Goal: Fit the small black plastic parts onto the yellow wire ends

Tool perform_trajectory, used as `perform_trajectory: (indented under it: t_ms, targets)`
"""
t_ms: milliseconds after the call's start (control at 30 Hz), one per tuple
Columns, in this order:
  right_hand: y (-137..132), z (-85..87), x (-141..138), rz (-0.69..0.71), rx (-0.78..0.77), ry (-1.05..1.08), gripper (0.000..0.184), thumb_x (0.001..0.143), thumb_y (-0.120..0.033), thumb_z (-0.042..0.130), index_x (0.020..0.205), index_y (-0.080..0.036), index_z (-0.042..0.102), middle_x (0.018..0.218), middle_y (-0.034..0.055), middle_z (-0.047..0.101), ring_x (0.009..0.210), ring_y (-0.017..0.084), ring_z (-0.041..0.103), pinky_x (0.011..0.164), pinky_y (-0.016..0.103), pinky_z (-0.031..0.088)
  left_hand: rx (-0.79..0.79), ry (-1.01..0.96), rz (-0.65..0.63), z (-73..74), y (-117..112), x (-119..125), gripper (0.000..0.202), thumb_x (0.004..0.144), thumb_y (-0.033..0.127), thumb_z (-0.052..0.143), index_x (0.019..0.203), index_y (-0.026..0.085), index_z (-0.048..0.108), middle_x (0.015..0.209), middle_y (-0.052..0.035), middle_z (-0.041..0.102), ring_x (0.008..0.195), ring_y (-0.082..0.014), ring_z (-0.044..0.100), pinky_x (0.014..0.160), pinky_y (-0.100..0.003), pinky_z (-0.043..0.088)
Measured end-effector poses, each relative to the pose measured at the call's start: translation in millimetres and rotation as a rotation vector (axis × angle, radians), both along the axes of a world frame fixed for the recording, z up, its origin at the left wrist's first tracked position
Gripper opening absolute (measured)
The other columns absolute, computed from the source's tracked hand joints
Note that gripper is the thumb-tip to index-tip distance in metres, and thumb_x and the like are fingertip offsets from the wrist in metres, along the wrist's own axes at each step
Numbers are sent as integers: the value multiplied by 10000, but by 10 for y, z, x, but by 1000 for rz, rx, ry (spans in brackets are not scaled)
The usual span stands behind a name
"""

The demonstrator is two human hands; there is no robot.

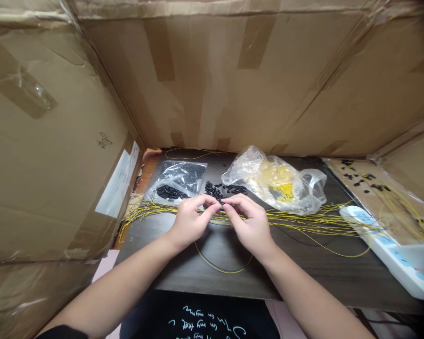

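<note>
My left hand (194, 219) and my right hand (249, 223) meet over the middle of the table, each with thumb and forefinger pinched. Between the fingertips shows a small black piece (222, 204), mostly covered by the fingers. A thin yellow wire (219, 270) loops below the hands; its ends are hidden behind them. Just beyond the fingertips lies a loose pile of small black parts (214, 189). Many long yellow wires (304, 219) run across the table behind and beneath both hands.
A clear bag of black parts (175, 181) lies back left. Another clear plastic bag (275, 181) holds yellow pieces. At right are a white power strip (385, 245) and a cardboard sheet (385, 207) with wires and black parts. Cardboard walls (212, 84) enclose the table (183, 273).
</note>
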State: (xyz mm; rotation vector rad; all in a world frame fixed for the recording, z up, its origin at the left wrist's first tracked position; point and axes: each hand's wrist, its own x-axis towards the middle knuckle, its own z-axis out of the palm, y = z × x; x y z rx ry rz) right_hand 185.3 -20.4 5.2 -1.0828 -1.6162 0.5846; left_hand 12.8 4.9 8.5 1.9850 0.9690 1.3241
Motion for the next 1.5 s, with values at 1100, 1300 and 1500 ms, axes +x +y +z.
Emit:
perform_trajectory:
  t_ms: [1100, 1300, 1500]
  targets:
    - [22, 42, 68, 41, 132, -206, 103, 949, -181, 560, 887, -194, 642, 795, 18, 587, 634, 120, 537, 596, 278, 448, 512, 297, 59, -68, 17, -71, 84, 932, 157, 630, 1000, 192, 665, 851, -22, 766, 710, -147, 661, 797, -353, 508]
    - [21, 2, 79, 19, 152, -317, 121, 968, -203, 536, 929, -192, 650, 834, 34, 603, 622, 121, 540, 614, 286, 460, 531, 344, 82, -60, 6, -57, 117, 901, 138, 632, 999, 195, 661, 875, -20, 773, 717, -152, 672, 829, -369, 506]
    - [3, -25, 83, -88, 308, -648, 167, 983, -226, 533, 1015, -179, 690, 913, 69, 673, 704, 148, 601, 661, 283, 447, 562, 361, 138, -70, 7, -57, 95, 873, 130, 660, 947, 189, 650, 855, -3, 773, 702, -150, 670, 854, -381, 499]
